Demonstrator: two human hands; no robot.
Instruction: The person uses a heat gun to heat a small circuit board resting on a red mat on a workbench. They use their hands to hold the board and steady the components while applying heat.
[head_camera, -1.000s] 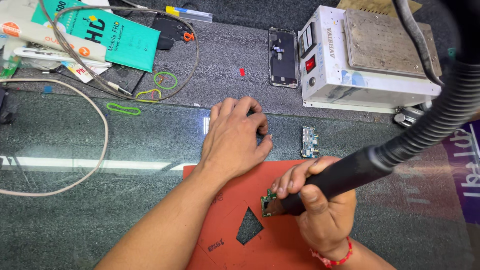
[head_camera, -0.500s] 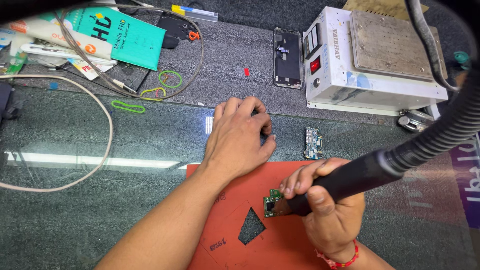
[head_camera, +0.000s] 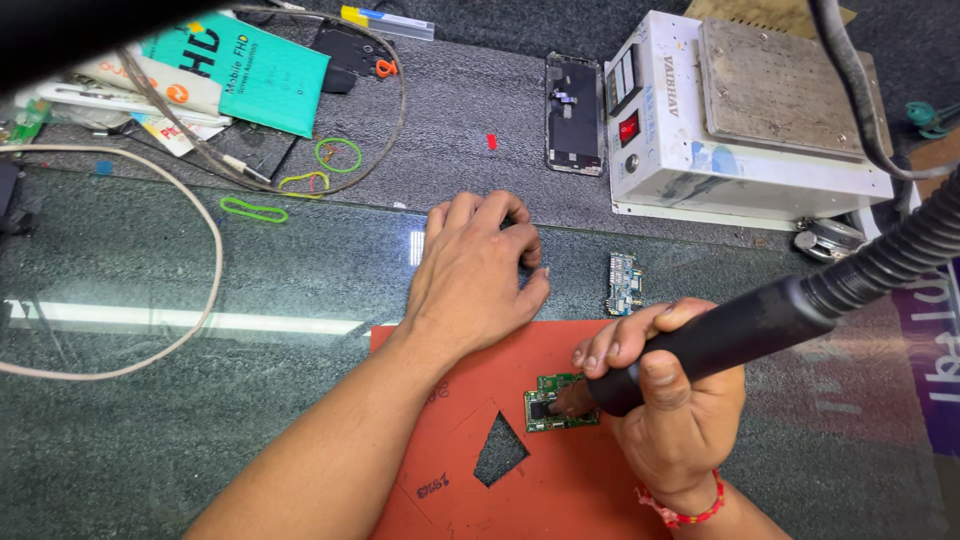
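Right hand (head_camera: 672, 420) fist-closed round black hot-air wand (head_camera: 720, 340), nozzle over small green board (head_camera: 560, 402), frame centre-low: keep nozzle steady, vertical. Left hand (head_camera: 478, 275) curled, empty, resting on surface (head_camera: 200, 420) at red mat (head_camera: 560, 480) edge.

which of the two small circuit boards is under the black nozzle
The small green circuit board on the red mat, under the black hot-air nozzle; the blue board lies apart on the glass.

Glossy glass, matt rubber.
We see a smooth reflective glass top (head_camera: 150, 420), a matt red mat (head_camera: 590, 480), and a ribbed black hose (head_camera: 900, 255).
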